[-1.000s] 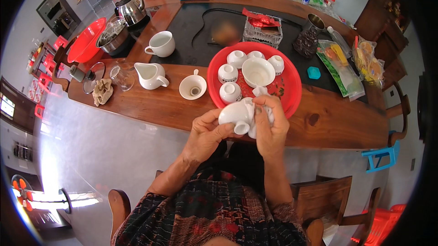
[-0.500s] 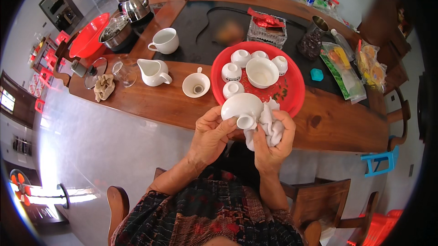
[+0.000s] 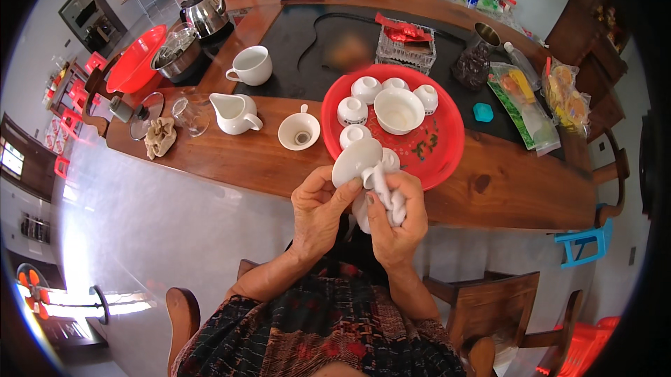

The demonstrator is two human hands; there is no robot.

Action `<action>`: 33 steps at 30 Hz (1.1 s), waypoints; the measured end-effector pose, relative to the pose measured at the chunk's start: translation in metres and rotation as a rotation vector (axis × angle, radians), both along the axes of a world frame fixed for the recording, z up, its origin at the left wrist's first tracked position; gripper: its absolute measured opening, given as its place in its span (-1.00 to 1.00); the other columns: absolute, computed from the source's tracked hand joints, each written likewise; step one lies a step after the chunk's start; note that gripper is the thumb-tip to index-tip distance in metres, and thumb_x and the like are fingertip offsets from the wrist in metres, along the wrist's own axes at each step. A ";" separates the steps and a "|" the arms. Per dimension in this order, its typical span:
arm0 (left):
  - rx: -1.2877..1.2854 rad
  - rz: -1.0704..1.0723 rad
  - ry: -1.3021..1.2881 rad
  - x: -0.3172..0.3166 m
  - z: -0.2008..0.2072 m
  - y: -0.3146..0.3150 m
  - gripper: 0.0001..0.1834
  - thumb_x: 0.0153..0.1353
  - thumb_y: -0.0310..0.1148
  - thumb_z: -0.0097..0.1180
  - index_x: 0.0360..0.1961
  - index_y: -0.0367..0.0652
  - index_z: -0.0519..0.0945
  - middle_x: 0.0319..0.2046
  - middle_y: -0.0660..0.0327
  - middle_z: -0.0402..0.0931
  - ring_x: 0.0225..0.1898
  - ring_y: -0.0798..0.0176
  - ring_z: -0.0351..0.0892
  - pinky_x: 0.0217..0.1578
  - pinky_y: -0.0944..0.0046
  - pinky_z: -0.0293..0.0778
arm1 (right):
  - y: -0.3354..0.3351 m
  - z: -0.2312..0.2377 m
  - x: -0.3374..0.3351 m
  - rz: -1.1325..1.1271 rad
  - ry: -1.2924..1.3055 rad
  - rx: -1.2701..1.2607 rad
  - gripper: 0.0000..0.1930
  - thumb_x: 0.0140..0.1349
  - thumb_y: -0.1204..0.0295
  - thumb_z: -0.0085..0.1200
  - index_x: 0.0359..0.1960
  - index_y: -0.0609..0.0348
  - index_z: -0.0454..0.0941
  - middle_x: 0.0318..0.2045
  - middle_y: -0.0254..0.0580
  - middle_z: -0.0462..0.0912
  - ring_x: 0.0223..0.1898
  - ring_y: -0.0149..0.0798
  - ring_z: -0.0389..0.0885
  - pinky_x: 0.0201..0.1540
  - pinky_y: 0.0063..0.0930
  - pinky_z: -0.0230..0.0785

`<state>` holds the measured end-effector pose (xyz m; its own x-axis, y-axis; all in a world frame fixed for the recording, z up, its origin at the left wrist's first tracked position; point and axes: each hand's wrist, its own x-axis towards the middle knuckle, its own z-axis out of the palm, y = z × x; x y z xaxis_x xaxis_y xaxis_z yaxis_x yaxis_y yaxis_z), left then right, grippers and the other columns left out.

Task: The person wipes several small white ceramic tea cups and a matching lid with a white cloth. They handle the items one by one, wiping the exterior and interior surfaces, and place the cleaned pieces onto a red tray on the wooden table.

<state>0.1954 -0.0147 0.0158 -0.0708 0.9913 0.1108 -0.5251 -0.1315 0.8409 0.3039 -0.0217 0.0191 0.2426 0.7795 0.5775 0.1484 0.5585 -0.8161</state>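
My left hand [image 3: 314,213] pinches a white porcelain lid [image 3: 355,160] by its edge. The lid is tilted steeply, its round knob toward my right. In my right hand [image 3: 400,230] is a bunched white cloth [image 3: 393,204], pressed against the knob and partly covering it. Both hands are over the table's front edge, just in front of a red round tray [image 3: 447,160]. On the tray a white bowl [image 3: 399,111] stands upright, with several small white cups [image 3: 353,111] upside down around it. Part of another cup [image 3: 388,160] shows behind the lid.
Left of the tray are a white strainer [image 3: 299,132], a pitcher [image 3: 234,113] and a mug [image 3: 250,66]. A glass ashtray [image 3: 405,52], a teal box [image 3: 483,112] and food packets [image 3: 517,101] lie beyond and right. A wooden chair [image 3: 489,307] stands close at right.
The lid has turned more on edge and moved slightly left. My right hand has shifted left with the cloth, which now covers part of the knob.
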 end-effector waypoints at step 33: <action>-0.109 -0.267 -0.371 -0.008 -0.006 0.005 -0.79 0.28 -0.46 -0.04 -0.07 -0.24 0.39 -0.10 0.14 0.49 -0.05 0.28 0.51 0.02 0.21 0.44 | 0.007 -0.020 0.003 -0.171 -0.453 0.235 -0.61 0.12 0.56 0.08 0.03 0.33 0.44 -0.02 0.04 0.31 -0.08 -0.06 0.36 -0.04 -0.28 0.27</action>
<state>0.1874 -0.0100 0.0102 0.1729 0.9847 0.0206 -0.7961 0.1274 0.5916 0.3068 -0.0150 -0.0010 0.0407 0.5877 0.8080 0.5611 0.6557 -0.5052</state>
